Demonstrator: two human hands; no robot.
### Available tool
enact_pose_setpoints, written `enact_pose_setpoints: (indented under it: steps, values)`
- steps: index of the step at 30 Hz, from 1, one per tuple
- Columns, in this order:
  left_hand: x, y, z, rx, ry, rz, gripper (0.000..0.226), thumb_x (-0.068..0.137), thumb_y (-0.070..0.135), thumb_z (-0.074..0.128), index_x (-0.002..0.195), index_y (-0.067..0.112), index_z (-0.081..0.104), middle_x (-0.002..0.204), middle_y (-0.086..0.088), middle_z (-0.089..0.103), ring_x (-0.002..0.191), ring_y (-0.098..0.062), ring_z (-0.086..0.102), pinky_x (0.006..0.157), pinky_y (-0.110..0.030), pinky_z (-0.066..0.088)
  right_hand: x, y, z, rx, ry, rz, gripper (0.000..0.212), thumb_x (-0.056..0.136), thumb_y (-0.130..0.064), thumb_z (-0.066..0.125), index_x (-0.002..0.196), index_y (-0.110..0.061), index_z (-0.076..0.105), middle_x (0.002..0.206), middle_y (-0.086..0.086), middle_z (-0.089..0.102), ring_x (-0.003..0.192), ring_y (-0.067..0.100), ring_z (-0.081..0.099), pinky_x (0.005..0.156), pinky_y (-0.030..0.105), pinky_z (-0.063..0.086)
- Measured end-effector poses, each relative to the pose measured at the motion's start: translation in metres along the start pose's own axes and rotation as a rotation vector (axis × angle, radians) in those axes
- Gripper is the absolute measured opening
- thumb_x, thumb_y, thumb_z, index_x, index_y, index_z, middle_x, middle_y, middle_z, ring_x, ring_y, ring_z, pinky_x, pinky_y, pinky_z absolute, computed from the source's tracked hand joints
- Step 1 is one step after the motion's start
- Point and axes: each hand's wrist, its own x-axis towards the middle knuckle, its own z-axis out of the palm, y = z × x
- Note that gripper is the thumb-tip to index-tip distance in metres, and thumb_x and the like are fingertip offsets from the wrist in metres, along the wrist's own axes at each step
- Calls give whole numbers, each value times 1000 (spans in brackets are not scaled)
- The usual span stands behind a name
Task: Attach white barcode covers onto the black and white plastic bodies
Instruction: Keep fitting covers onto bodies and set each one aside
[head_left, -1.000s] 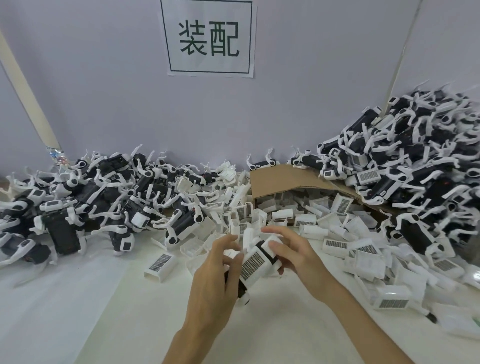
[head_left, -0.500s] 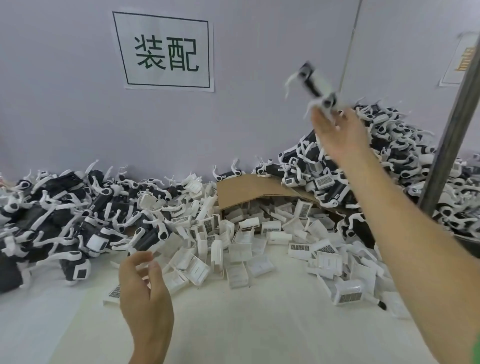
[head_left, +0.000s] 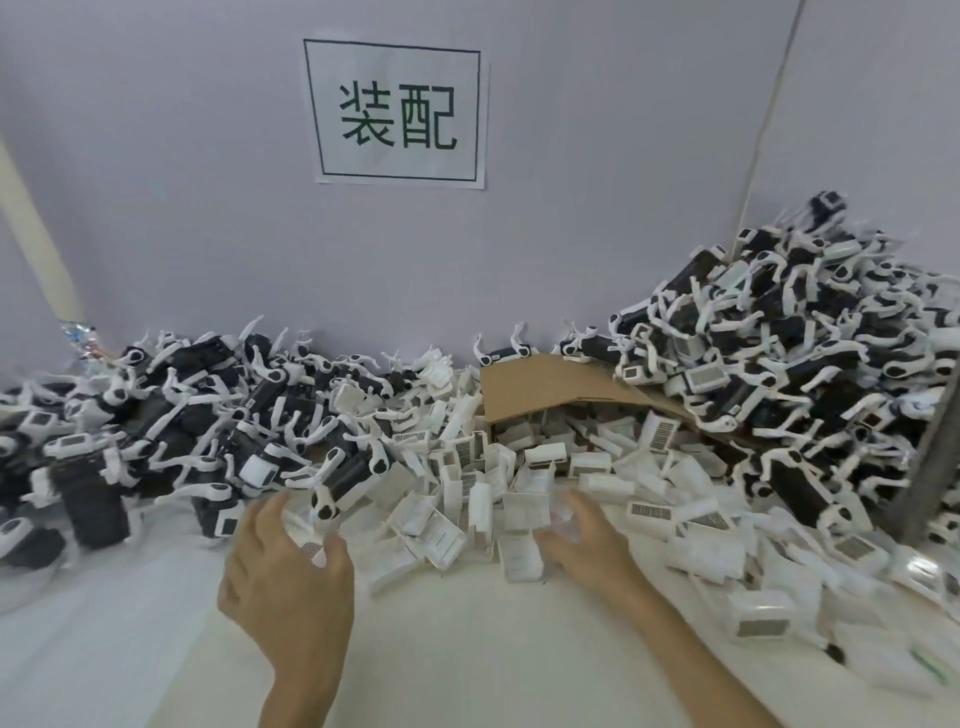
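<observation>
So, both my hands are low in the middle of the frame and neither one's holding anything. My left hand (head_left: 291, 571) is spread loose, fingers a bit curved, right at the edge of the black and white plastic bodies (head_left: 171, 415) heaped across the left. My right hand (head_left: 587, 535) hangs with relaxed fingers over the white barcode covers (head_left: 524, 512) spilling out of the cardboard box (head_left: 535, 389) at centre. It's blurry, so I can't tell if it's touching them. A taller heap (head_left: 779, 353) of bodies fills the right.
</observation>
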Motion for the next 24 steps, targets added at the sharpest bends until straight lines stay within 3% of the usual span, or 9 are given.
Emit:
enact_pose_setpoints:
  steps: [3, 6, 11, 17, 21, 24]
  values:
    - [11, -14, -2, -2, -87, -116, 63, 88, 14, 68, 145, 15, 44, 150, -14, 46, 134, -37, 45, 111, -57, 30, -2, 1, 8, -168, -20, -56, 37, 97, -43, 57, 131, -31, 60, 145, -13, 48, 136, 13, 43, 112, 37, 30]
    - [11, -18, 3, -66, -243, -181, 65, 94, 27, 65, 151, 18, 36, 142, -8, 56, 126, -32, 56, 109, -52, 33, -6, 1, 7, -125, 26, -124, 26, 94, -29, 62, 119, -26, 67, 129, -12, 60, 123, 15, 52, 103, 33, 38]
    - [1, -11, 11, -187, -436, -57, 59, 97, 29, 64, 150, 20, 37, 150, -3, 46, 127, -26, 54, 107, -45, 43, -9, 1, 5, -35, 82, -174, 20, 86, -13, 73, 105, -18, 73, 107, -9, 65, 105, 14, 57, 83, 21, 37]
    - [5, -9, 8, -111, -366, 187, 70, 95, 32, 66, 155, 28, 30, 165, 4, 14, 136, -20, 44, 103, -45, 44, -13, -2, 3, 37, 141, -207, 13, 80, -7, 78, 90, -15, 74, 96, -6, 67, 91, 13, 59, 72, 6, 35]
    - [26, -17, -6, -488, -481, 26, 88, 92, 33, 69, 158, 41, 12, 160, 25, 15, 110, 5, 58, 94, -29, 47, -14, -3, 2, 83, 161, -219, 13, 79, -5, 79, 85, -14, 74, 94, -4, 66, 86, 0, 58, 72, 2, 36]
    - [31, -25, -11, -599, -549, -95, 99, 84, 35, 79, 159, 38, 15, 155, 25, 23, 96, 20, 59, 98, -35, 47, -13, -1, 3, 96, 156, -209, 13, 79, -7, 80, 88, -14, 76, 95, -5, 66, 87, -1, 58, 72, 2, 36]
